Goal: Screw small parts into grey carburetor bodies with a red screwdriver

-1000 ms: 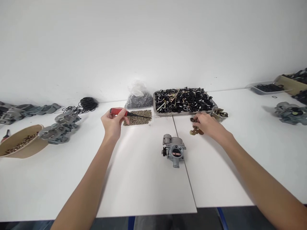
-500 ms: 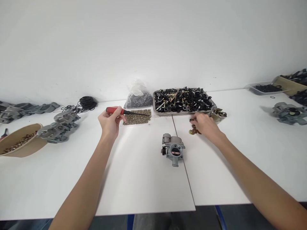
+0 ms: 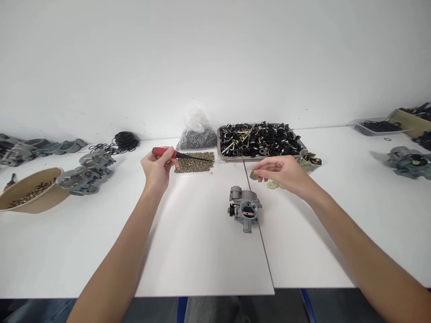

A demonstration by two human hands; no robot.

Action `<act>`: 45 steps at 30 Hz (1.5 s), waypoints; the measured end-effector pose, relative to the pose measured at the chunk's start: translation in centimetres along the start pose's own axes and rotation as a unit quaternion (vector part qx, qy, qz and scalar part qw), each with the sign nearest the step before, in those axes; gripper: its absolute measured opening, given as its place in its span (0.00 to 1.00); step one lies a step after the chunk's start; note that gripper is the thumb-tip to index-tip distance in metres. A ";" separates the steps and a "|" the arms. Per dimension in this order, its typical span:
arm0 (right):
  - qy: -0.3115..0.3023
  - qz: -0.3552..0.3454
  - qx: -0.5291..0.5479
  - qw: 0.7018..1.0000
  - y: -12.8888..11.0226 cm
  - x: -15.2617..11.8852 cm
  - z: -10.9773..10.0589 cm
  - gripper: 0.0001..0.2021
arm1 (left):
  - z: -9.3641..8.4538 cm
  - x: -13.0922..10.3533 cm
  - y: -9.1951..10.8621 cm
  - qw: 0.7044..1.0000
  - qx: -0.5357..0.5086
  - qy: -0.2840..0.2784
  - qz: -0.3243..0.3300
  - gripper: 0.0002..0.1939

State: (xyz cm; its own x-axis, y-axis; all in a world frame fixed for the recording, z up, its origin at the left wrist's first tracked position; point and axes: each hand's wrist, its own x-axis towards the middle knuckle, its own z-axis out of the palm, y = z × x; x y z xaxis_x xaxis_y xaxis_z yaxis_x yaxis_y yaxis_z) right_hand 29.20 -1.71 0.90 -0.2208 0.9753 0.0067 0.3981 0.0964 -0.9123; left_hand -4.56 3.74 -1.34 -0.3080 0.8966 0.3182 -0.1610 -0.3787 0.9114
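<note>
Beyond and left of the carburetor [image 3: 245, 210], the left hand [image 3: 156, 172] grips a screwdriver [image 3: 164, 152] by its red handle, the surest hold; its shaft points over small brass-coloured pieces [image 3: 193, 165]. The carburetor, on the table [image 3: 202, 251], appears rigid and fairly heavy, best grasped around its body. Just beyond it is a disc [image 3: 253, 175], apparently thin, light, stiff and slippery, suited to a rim grip; the right hand [image 3: 281, 172], farther right, pinches its edge. Loose discs [image 3: 271, 185] lie beyond and right of the carburetor.
</note>
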 end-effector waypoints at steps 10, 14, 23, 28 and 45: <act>-0.177 0.011 0.060 0.982 -2.9 -2.6 0.7 0.05 | 0.1 0.0 -0.3 1.000 -0.001 -0.011 0.001 0.11; -0.226 -0.005 0.013 0.974 -2.8 -2.7 1.0 0.08 | 0.0 0.0 -0.3 1.000 0.010 -0.010 -0.004 0.11; -0.229 -0.017 -0.041 0.972 -2.6 -2.9 1.8 0.09 | 0.1 -0.1 -0.3 1.000 0.005 -0.015 0.001 0.10; -0.228 -0.017 -0.032 0.973 -2.1 -2.6 2.0 0.08 | 0.1 -0.1 -0.1 1.000 0.007 -0.013 0.003 0.10; -0.042 -0.060 0.029 0.997 3.8 2.1 4.0 0.21 | 4.3 -4.2 0.8 0.986 -0.049 -0.104 -0.122 0.09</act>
State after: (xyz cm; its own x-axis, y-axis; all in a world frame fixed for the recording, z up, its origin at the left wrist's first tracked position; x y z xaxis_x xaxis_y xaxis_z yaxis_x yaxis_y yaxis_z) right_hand 26.71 -0.05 -4.19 -0.3384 0.9371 0.0858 0.3119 0.1977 -0.9293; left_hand 0.61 0.67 -0.80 -0.0514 0.9875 0.1489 -0.2997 -0.1575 0.9410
